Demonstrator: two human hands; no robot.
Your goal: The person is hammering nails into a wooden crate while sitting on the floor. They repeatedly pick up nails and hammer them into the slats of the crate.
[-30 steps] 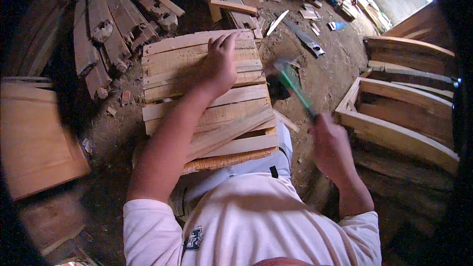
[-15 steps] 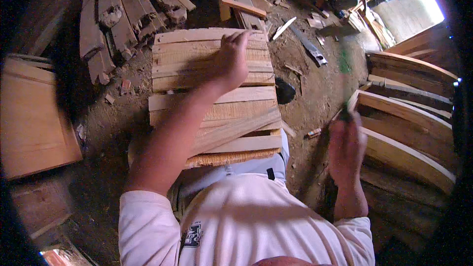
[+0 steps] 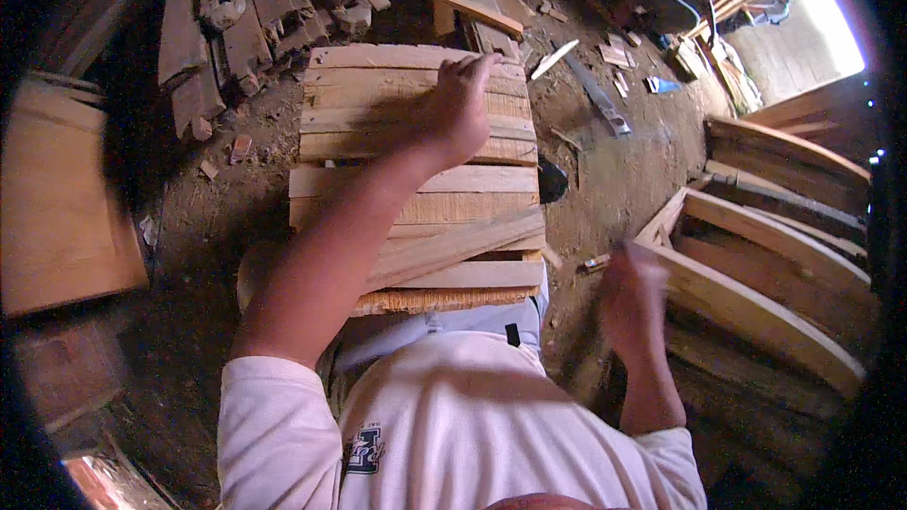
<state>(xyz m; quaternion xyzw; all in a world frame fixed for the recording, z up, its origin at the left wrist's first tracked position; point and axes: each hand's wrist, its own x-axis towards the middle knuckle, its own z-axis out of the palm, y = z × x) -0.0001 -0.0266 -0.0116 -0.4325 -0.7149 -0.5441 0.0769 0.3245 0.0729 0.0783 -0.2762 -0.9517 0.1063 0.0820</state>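
Observation:
A slatted wooden panel (image 3: 406, 185) lies in front of my body, made of rough boards side by side, with one loose-looking strip (image 3: 463, 246) slanting across its near part. My left forearm reaches over it. My left hand (image 3: 461, 111) rests at the panel's far right, fingers bent and pinched together near the second board; anything small between the fingertips is hidden. Off the panel's right side, my right hand (image 3: 631, 297) is raised and closed like a fist, smeared by motion. What it grips cannot be made out.
Curved wooden frames (image 3: 770, 307) stand close on the right. Rough planks (image 3: 255, 9) are piled at the far left, and a flat wooden board (image 3: 66, 198) stands at the left. A handsaw (image 3: 597, 94) lies on the dirt floor among scraps. Another person (image 3: 770, 8) is near the bright opening.
My right hand has moved slightly left and nearer to me. A green blur above it earlier is gone. My left hand keeps its place on the panel; the view has shifted slightly.

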